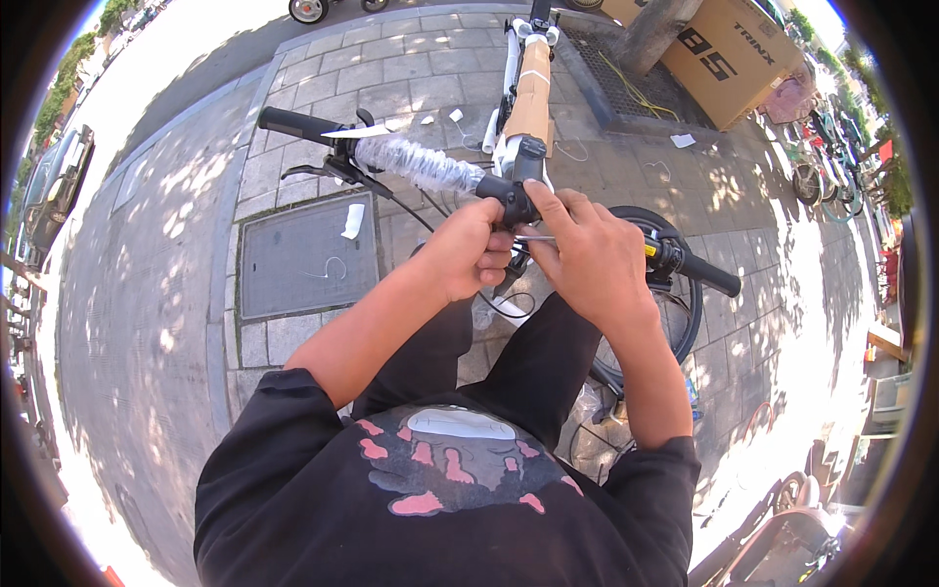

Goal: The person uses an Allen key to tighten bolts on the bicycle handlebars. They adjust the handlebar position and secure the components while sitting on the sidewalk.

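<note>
A bicycle handlebar crosses in front of me, with a black left grip, a black right grip and clear plastic wrap round its left half. At its middle is the black stem. My left hand is closed just below the stem, thumb against it. My right hand reaches over the stem's right side, index finger on it, thumb bent underneath. Between the hands shows a thin metal rod, its ends hidden by fingers; it seems to come from my left fist. Its kind is unclear.
The bike frame, padded with cardboard, stretches away from me. A wheel is under the right grip. Far right are a large cardboard box, a tree trunk and parked bikes. A metal cover lies in the paving.
</note>
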The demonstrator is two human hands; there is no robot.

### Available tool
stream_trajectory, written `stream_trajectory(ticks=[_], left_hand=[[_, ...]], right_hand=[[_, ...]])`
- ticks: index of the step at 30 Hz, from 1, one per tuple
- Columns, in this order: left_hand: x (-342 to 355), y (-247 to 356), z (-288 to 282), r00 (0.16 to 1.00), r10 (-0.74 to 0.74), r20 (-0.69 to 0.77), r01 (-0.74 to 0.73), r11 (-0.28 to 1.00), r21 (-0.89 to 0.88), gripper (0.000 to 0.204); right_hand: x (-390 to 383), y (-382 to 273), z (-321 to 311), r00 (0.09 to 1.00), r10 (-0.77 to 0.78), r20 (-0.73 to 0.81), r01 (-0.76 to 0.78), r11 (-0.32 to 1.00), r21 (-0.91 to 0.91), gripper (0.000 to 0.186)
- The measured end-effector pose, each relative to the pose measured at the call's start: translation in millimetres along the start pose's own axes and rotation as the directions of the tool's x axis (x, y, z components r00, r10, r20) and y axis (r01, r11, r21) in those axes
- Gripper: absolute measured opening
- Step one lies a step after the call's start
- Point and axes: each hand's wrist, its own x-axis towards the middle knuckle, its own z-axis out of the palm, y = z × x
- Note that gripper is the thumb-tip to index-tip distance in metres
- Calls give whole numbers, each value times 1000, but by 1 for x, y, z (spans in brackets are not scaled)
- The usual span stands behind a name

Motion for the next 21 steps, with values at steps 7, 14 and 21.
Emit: stream_trajectory(ticks=[7,14,21], left_hand=[[4,2,-5,997,-8,71,15,995,-99,27],[2,1,-9,998,-9,63,20,984,-178,26],[0,-1,-7,998,2,68,9,987,-160,26]], right_hand=[[10,-2,4,995,88,-44,-89,996,-28,52],[13,-4,7,986,159,-51,-161,985,-55,41],[12,-1,10,988,146,-52,-148,988,-53,40]])
